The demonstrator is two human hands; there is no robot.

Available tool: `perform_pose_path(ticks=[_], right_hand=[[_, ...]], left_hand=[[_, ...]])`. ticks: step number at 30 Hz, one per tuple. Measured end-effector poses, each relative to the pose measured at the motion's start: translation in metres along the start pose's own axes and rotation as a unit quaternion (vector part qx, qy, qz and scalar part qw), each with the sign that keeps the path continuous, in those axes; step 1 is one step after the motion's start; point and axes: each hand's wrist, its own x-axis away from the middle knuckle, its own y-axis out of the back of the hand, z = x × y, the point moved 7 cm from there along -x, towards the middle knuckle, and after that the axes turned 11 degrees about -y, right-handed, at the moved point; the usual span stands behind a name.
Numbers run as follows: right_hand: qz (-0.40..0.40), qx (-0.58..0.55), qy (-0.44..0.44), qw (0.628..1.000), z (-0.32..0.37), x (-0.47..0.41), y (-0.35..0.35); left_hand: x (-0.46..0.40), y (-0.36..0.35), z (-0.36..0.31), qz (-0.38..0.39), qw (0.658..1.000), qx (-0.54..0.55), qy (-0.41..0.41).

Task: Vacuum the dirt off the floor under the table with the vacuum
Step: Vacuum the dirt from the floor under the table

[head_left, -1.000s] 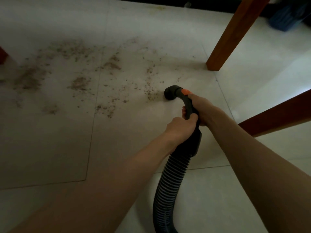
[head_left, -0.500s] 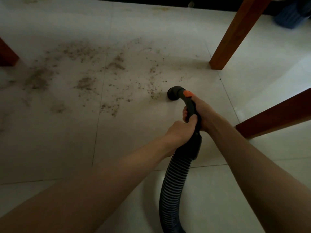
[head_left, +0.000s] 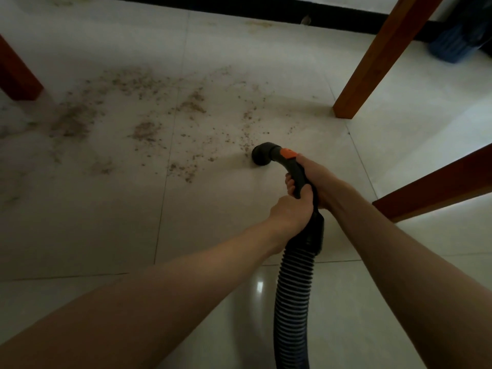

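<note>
A black vacuum hose (head_left: 292, 296) runs up from the bottom edge to a curved black handle with an orange button (head_left: 289, 153). Its round nozzle (head_left: 261, 157) points down at the white tiled floor, at the right edge of the dirt. My left hand (head_left: 290, 213) grips the lower handle where the ribbed hose starts. My right hand (head_left: 315, 179) grips the handle just above it, fingers curled round. Brown dirt (head_left: 145, 131) lies scattered in patches and specks across the tiles to the left of the nozzle.
A wooden table leg (head_left: 378, 62) stands right of the dirt, a darker one (head_left: 16, 73) at the far left. A wooden bar (head_left: 436, 187) slants in from the right edge. A blue object (head_left: 458, 43) sits by the dark baseboard, top right.
The view has shifted so the left table leg shows more. The nozzle has edged slightly left and down along the dirt's right edge. Both hands keep their grip.
</note>
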Motion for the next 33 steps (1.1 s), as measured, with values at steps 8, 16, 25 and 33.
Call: perform_pose_path(ticks=[8,16,25,33], right_hand=[[-0.009,-0.033,0.001,0.999,0.010,-0.009,-0.014],[0.019,0.014,-0.023,0.999,0.011,-0.006,-0.026],[0.014,0.010,-0.023,1.000,0.010,0.000,-0.021],[0.028,0.025,-0.041,0.998,0.010,0.000,-0.028]], left_hand=[[-0.005,0.022,-0.006,0.008,1.000,0.013,0.015],[0.001,0.026,-0.009,-0.003,0.999,0.039,0.009],[0.007,0.020,-0.012,0.003,0.998,0.056,0.010],[0.011,0.022,-0.015,-0.006,0.997,0.072,0.008]])
